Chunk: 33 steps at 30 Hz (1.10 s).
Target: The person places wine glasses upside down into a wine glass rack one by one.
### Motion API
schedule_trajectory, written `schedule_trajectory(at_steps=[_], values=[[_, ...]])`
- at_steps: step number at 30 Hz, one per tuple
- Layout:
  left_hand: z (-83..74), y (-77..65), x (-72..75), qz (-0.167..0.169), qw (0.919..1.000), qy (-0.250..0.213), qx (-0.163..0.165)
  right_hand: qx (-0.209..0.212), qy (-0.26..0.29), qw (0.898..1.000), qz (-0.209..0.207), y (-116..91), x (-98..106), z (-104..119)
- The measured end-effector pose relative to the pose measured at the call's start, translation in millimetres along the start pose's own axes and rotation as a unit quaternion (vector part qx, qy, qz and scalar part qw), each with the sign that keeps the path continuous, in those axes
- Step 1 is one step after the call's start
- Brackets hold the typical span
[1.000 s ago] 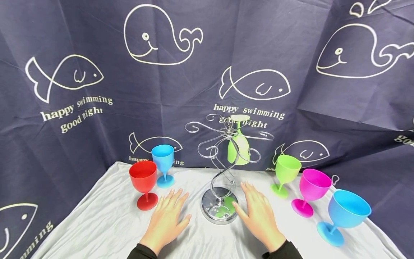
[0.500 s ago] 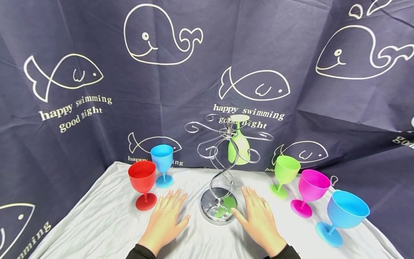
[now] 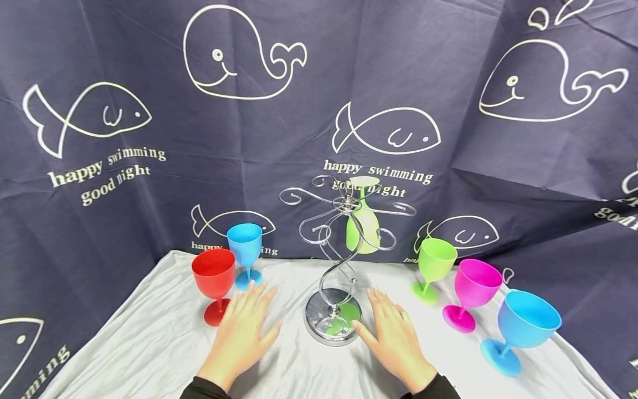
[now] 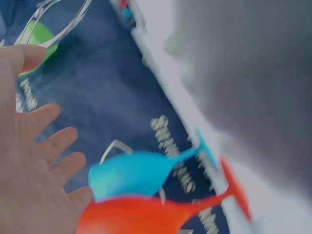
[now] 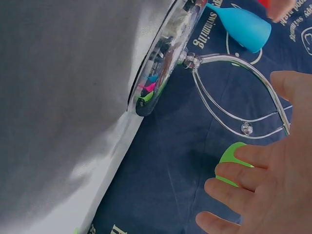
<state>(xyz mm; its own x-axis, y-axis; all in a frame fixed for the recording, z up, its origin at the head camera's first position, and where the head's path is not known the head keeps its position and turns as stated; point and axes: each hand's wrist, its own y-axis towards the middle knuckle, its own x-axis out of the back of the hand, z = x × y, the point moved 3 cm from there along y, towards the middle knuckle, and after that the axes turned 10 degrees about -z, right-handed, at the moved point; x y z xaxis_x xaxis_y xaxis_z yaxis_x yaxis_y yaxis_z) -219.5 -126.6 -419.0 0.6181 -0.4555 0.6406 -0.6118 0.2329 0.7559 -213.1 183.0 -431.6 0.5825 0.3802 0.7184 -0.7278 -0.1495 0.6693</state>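
One green cup (image 3: pixel 363 230) hangs upside down on the shiny rack (image 3: pixel 339 265) | five cups (image 3: pixel 476 285) stand, not hung | left hand (image 3: pixel 241 333), right hand (image 3: pixel 396 339): spread, holding nothing

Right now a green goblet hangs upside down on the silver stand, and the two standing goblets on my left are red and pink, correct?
Not quite: the second colour is wrong. The head view shows a red goblet and a blue goblet standing on your left, not a pink one. The green goblet does hang upside down on the silver stand.
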Motion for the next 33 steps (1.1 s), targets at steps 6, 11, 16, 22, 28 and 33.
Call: schedule_trajectory(at_steps=[6, 11, 16, 22, 28, 33], values=[[25.2, 14.6, 33.9, -0.072, 0.9972, 0.013, 0.019, -0.003, 0.001, 1.000, 0.002, 0.7, 0.7, -1.2], [43.6, 13.9, 48.0, -0.077, 0.9956, 0.024, 0.047, 0.000, 0.004, 1.000, -0.002, 1.2, 2.4, -0.4], [49.5, 11.7, 52.1, -0.063, 0.9958, 0.039, 0.054, 0.000, 0.006, 1.000, 0.000, 1.2, 4.0, -0.8], [49.8, 13.8, 56.2, -0.120, 0.9916, 0.035, 0.034, -0.001, 0.007, 1.000, -0.005, 2.5, 6.6, -2.1], [48.9, 14.0, 61.2, -0.158, 0.9868, 0.018, 0.031, 0.004, 0.006, 1.000, -0.007, 2.9, 6.8, -2.3], [47.9, 13.8, 64.2, -0.172, 0.9847, 0.022, 0.018, 0.005, 0.008, 1.000, -0.007, 2.7, 5.7, -2.4]])
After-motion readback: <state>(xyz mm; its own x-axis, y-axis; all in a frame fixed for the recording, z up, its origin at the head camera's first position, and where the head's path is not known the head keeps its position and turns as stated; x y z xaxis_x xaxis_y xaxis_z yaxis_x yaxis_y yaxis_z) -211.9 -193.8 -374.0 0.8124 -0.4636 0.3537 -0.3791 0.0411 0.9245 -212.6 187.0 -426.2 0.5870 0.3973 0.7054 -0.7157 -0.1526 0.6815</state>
